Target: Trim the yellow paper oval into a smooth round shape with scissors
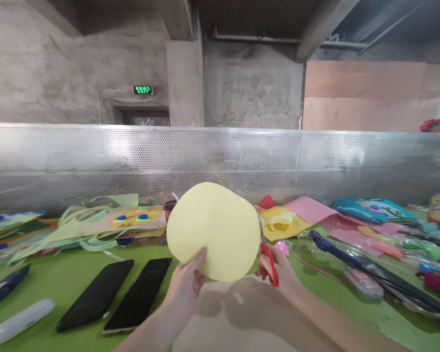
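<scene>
A rounded piece of pale yellow paper [214, 230] stands upright in front of me, its outline slightly uneven. My left hand [188, 276] pinches its lower edge, thumb on the near face and fingers behind. In my right hand [280, 274] is a pair of scissors [272, 269] with red handles, fingers through the loops. The blades point up along the paper's right edge; whether they touch it I cannot tell. Below both hands lies a beige sheet [227, 322] on the green table [84, 274], with shadows falling across it.
Two black phones [95, 296] [141, 296] and a white oblong object [24, 320] lie left. Paper strips [80, 222] are heaped behind them. Pink paper [310, 210], a blue tool [337, 252] and a small pink device [363, 283] sit right. A perforated metal panel [150, 156] runs along the back.
</scene>
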